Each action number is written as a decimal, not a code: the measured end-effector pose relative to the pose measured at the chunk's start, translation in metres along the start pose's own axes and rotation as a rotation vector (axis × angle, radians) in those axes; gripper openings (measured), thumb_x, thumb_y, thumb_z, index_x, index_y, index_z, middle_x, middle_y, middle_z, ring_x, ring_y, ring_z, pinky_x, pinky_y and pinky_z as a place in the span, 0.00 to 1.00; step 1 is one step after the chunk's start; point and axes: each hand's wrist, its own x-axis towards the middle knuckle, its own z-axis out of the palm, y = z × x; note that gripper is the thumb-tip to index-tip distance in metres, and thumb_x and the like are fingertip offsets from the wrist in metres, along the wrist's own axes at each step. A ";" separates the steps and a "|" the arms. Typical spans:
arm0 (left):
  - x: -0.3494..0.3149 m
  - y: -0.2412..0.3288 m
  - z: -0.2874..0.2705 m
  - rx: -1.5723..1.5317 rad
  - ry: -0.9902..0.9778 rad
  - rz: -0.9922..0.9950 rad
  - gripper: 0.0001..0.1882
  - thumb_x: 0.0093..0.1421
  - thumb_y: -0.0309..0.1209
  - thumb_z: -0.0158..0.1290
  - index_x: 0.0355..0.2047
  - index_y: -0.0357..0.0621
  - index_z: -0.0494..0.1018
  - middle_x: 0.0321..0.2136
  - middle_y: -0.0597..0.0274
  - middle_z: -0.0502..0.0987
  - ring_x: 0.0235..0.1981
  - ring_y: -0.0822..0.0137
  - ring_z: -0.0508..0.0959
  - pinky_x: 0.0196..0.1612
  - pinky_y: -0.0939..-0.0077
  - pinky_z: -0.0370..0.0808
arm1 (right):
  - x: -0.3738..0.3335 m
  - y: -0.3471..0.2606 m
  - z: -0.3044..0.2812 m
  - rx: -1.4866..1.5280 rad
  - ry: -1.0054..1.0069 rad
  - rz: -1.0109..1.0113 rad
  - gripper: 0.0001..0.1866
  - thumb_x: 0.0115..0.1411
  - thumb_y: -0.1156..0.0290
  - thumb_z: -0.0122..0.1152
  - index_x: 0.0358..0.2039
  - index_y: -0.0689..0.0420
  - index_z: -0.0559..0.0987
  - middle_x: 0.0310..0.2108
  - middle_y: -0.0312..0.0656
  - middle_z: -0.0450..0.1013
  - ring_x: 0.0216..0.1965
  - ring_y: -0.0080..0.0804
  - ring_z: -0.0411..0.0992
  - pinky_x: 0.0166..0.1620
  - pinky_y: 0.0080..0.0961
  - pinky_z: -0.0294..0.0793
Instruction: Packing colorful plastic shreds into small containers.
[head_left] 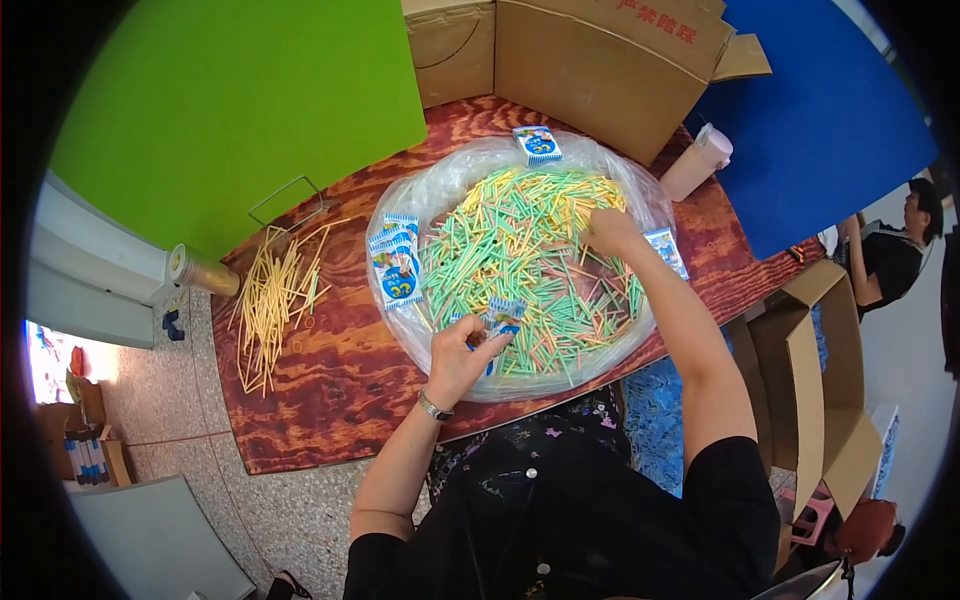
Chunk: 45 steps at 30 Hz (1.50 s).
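Note:
A heap of short thin pastel sticks (520, 250), green, yellow and pink, fills a round, shallow container lined with clear plastic (400, 195). At its near edge my left hand (462, 358) pinches a small blue-and-white packet (505, 315) between thumb and fingers. My right hand (608, 232) reaches into the far right of the heap, its fingers curled down among yellow sticks; what they grip is hidden. Several similar packets (398, 272) overlap on the plastic at the left. Another packet stack (538, 145) lies on the far rim, and a packet (664, 252) rests at the right rim.
Long yellow sticks (270, 310) lie loose on the red-brown wooden table (340, 370), beside a clear cylindrical tub (203, 270) and a wire stand (290, 202). A pink bottle (697, 163) and cardboard boxes (600, 65) stand behind. An open carton (800, 375) is at right; another person (885, 255) sits beyond.

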 end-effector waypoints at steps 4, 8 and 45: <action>-0.004 -0.002 -0.004 0.057 0.006 -0.046 0.17 0.48 0.35 0.67 0.21 0.39 0.70 0.16 0.61 0.72 0.18 0.72 0.72 0.22 0.76 0.68 | 0.018 -0.012 -0.005 -0.035 -0.191 0.074 0.18 0.53 0.61 0.56 0.36 0.63 0.81 0.40 0.56 0.76 0.42 0.52 0.76 0.46 0.42 0.75; -0.003 0.004 -0.007 0.032 0.007 -0.021 0.16 0.49 0.33 0.67 0.22 0.38 0.70 0.16 0.65 0.70 0.18 0.75 0.68 0.21 0.78 0.66 | 0.029 0.001 -0.002 -0.055 -0.275 -0.014 0.22 0.54 0.57 0.56 0.36 0.66 0.80 0.40 0.58 0.76 0.43 0.52 0.75 0.47 0.41 0.74; -0.013 0.012 0.003 0.070 0.050 0.134 0.16 0.50 0.32 0.66 0.22 0.38 0.69 0.15 0.63 0.68 0.17 0.74 0.66 0.21 0.77 0.64 | -0.021 -0.020 0.018 -0.452 -0.398 -0.132 0.16 0.54 0.68 0.59 0.43 0.55 0.81 0.40 0.47 0.78 0.38 0.42 0.78 0.36 0.39 0.78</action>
